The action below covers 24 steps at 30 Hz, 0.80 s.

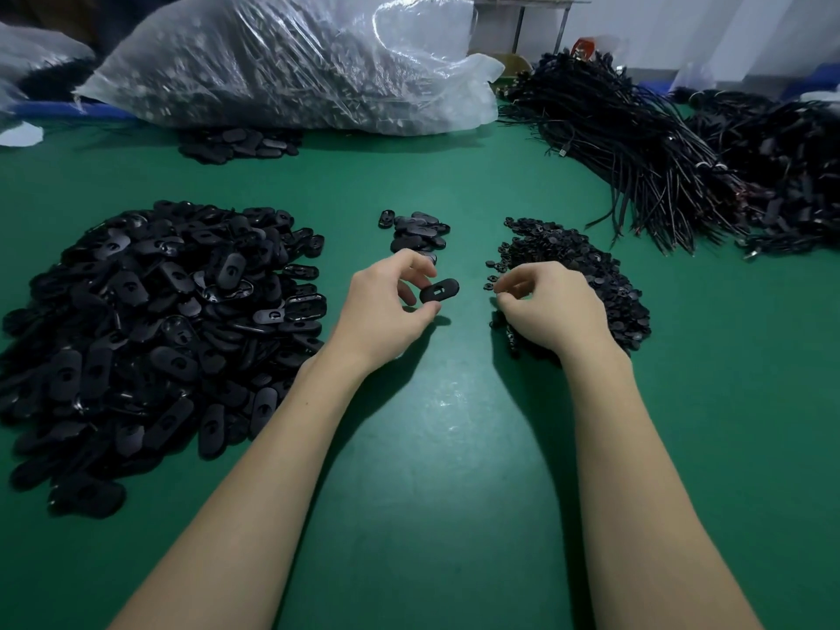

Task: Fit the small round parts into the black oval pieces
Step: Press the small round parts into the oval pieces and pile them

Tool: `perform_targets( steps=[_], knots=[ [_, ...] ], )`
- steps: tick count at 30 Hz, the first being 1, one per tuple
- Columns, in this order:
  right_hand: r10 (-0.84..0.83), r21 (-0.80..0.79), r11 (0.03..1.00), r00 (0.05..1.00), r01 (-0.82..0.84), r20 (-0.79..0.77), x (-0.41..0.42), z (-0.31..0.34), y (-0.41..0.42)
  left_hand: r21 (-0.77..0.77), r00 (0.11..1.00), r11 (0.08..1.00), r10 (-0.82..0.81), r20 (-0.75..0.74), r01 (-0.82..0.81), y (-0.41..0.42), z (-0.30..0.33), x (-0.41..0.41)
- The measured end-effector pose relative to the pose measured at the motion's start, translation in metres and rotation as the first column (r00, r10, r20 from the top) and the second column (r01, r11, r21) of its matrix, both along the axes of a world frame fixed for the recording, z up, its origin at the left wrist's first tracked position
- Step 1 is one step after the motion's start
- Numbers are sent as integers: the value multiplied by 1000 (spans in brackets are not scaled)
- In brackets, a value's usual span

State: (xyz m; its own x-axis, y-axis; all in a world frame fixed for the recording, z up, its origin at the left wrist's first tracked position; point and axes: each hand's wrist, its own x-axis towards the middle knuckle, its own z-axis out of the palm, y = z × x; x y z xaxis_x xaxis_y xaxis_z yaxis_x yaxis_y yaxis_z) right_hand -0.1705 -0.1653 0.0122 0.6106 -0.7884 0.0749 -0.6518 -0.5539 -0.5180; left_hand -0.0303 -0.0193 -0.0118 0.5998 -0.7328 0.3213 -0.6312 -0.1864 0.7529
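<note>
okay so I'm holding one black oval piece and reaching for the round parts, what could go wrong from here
1. The oval piece sits only at the fingertips of the left hand, above the table; it could slip.
2. The right hand rests against the pile of round parts; it may scatter them or pinch up several.
3. Black on black: the slot may be hard to see.

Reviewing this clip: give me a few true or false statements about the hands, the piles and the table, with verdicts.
1. The left hand holds one black oval piece. True.
2. The right hand rests on the big pile of oval pieces. False: it is at the pile of small round parts, its fingers curled; whether it pinches a part cannot be told.
3. The table has a green surface. True.
4. The clear plastic bag lies at the near edge between the forearms. False: it lies at the far side of the table.
5. A bundle of black cords lies far right. True.
</note>
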Motion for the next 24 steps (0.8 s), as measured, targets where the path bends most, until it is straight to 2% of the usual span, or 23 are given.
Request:
perform_targets(
  steps=[5, 7, 14, 21, 24],
  knots=[
    [2, 7, 1000, 1000, -2, 11, 1, -2, 3, 6, 1000, 1000, -3, 17, 2, 0, -1, 1],
    [7, 6, 1000, 1000, -7, -28, -1, 2, 1, 7, 1000, 1000, 3, 21, -4, 0, -1, 2],
    [159, 182, 975, 972, -127, -171, -12, 18, -8, 14, 999, 1000, 11, 35, -12, 0, 0, 2],
    [126, 199, 975, 985, -100, -122, -14, 17, -8, 22, 999, 1000, 18, 38, -19, 0, -1, 2],
    [95, 154, 985, 991, -80, -94, -15, 17, -6, 22, 1000, 1000, 16, 22, -17, 0, -1, 1]
  ],
)
